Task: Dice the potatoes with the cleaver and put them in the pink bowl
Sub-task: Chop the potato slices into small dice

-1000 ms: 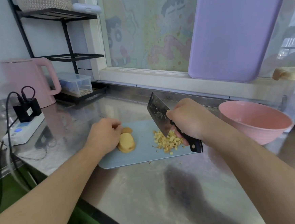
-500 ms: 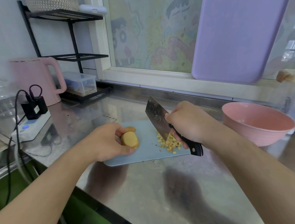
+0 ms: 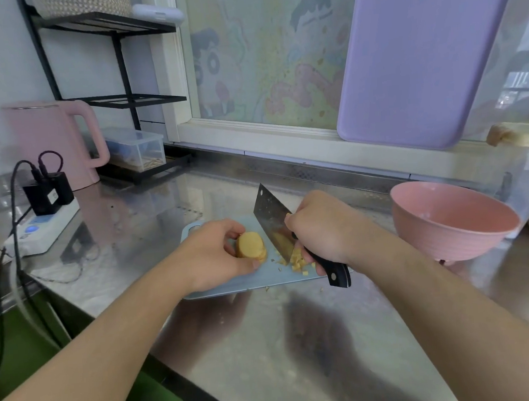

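Shifted toward the cleaver (image 3: 272, 221) since a moment ago, the stack of potato slices (image 3: 250, 247) is now pinched on the cutting board (image 3: 232, 285) by the left hand (image 3: 212, 256), thumb in front and fingers curled behind. Just right of the stack, the blade is held tilted, with diced pieces (image 3: 296, 261) heaped beyond it. The black handle is gripped firmly by the right hand (image 3: 324, 233). Well right of the stack, the pink bowl (image 3: 454, 217) is left waiting.
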The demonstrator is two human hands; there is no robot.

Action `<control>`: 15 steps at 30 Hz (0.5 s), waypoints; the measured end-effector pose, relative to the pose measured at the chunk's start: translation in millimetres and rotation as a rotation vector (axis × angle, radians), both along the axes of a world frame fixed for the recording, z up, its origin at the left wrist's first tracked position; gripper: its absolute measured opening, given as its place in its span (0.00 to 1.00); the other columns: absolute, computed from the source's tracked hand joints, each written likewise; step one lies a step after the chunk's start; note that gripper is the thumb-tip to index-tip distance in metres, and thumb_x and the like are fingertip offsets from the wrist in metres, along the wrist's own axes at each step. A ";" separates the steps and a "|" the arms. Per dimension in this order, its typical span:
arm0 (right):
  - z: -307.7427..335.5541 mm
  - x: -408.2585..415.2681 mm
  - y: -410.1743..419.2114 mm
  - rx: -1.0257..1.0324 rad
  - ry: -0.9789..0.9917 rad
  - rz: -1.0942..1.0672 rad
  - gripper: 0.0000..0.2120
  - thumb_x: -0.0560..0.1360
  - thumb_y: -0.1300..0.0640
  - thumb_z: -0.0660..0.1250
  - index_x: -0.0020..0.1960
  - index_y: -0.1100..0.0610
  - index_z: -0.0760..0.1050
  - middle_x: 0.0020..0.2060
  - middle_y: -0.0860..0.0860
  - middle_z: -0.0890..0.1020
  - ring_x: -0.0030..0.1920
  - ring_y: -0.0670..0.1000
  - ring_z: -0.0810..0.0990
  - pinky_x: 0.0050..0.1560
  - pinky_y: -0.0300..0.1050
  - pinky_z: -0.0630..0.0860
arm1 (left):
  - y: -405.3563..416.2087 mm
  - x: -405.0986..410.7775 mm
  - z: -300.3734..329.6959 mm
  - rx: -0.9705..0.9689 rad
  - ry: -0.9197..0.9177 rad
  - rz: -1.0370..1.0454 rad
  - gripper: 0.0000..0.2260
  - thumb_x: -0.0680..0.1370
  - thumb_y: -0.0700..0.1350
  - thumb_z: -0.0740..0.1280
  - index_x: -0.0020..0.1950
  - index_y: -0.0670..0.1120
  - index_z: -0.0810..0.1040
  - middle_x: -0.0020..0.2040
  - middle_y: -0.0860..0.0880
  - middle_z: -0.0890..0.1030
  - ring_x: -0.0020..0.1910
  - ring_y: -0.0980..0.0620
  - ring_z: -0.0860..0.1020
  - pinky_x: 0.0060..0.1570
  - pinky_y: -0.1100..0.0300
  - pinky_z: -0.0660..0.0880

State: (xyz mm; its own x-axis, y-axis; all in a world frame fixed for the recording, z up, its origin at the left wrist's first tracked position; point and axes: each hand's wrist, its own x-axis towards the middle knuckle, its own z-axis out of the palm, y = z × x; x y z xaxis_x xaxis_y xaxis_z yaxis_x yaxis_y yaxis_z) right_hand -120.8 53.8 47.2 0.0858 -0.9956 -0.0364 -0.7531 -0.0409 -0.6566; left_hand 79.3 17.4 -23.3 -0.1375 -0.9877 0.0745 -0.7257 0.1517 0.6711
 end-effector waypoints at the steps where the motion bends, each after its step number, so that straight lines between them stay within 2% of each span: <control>1: 0.0 1.1 1.3 0.023 -0.006 0.012 0.11 0.81 0.65 0.57 0.44 0.67 0.75 0.35 0.63 0.82 0.29 0.59 0.80 0.34 0.47 0.78 | -0.9 -0.2 -2.7 -0.015 0.030 0.006 0.22 0.74 0.54 0.79 0.65 0.56 0.77 0.52 0.58 0.80 0.48 0.59 0.79 0.50 0.64 0.73; 2: -1.5 1.8 1.5 0.031 -0.005 0.016 0.11 0.81 0.66 0.56 0.43 0.66 0.74 0.33 0.62 0.81 0.27 0.58 0.80 0.33 0.46 0.77 | -1.6 -1.2 -4.5 -0.040 0.055 0.014 0.20 0.76 0.53 0.77 0.66 0.55 0.78 0.54 0.59 0.80 0.49 0.61 0.78 0.50 0.66 0.72; 4: -4.7 4.2 1.8 0.009 0.018 -0.014 0.11 0.82 0.61 0.58 0.43 0.62 0.74 0.30 0.58 0.81 0.22 0.53 0.78 0.27 0.39 0.76 | -2.9 -2.9 -9.0 -0.089 0.047 0.034 0.16 0.80 0.52 0.73 0.67 0.54 0.79 0.57 0.58 0.79 0.51 0.63 0.76 0.50 0.68 0.70; 6: -7.5 6.7 1.7 -0.011 0.030 -0.040 0.11 0.81 0.58 0.60 0.42 0.61 0.74 0.29 0.55 0.80 0.21 0.50 0.78 0.23 0.37 0.75 | -4.5 -4.7 -15.0 -0.141 0.012 0.050 0.14 0.81 0.52 0.71 0.66 0.55 0.80 0.57 0.57 0.78 0.52 0.60 0.77 0.57 0.61 0.74; 8: -7.9 9.1 2.4 0.021 0.020 -0.015 0.11 0.80 0.61 0.59 0.40 0.62 0.73 0.29 0.59 0.81 0.22 0.55 0.79 0.27 0.43 0.78 | -2.8 -6.0 -18.7 -0.166 -0.001 0.061 0.12 0.81 0.53 0.70 0.64 0.57 0.81 0.57 0.58 0.76 0.52 0.60 0.77 0.60 0.55 0.75; 10: -7.6 12.8 5.0 0.060 -0.004 0.034 0.11 0.78 0.65 0.57 0.39 0.64 0.73 0.30 0.65 0.81 0.25 0.61 0.81 0.31 0.51 0.79 | -1.1 -6.0 -21.6 -0.190 -0.022 0.066 0.12 0.81 0.54 0.70 0.64 0.57 0.80 0.57 0.58 0.75 0.50 0.62 0.76 0.58 0.56 0.75; 11: -8.1 14.4 6.0 0.055 0.001 0.036 0.11 0.79 0.64 0.57 0.40 0.64 0.73 0.31 0.65 0.82 0.27 0.62 0.82 0.32 0.52 0.80 | -0.8 -5.6 -22.8 -0.199 -0.032 0.066 0.13 0.81 0.55 0.69 0.65 0.57 0.80 0.57 0.58 0.75 0.50 0.63 0.76 0.57 0.56 0.75; 14: -10.3 17.2 7.4 0.011 0.011 0.013 0.12 0.82 0.58 0.58 0.44 0.63 0.75 0.31 0.59 0.82 0.27 0.57 0.81 0.32 0.48 0.83 | -1.4 -4.6 -24.1 -0.219 -0.044 0.067 0.15 0.81 0.56 0.69 0.67 0.56 0.80 0.58 0.57 0.75 0.50 0.61 0.77 0.57 0.55 0.75; 15: -9.8 17.9 8.2 0.016 0.025 0.032 0.13 0.82 0.60 0.58 0.44 0.64 0.75 0.32 0.59 0.82 0.28 0.58 0.82 0.33 0.50 0.84 | -1.7 -4.6 -24.3 -0.223 -0.049 0.067 0.16 0.81 0.56 0.69 0.67 0.55 0.80 0.58 0.56 0.75 0.50 0.60 0.77 0.57 0.56 0.74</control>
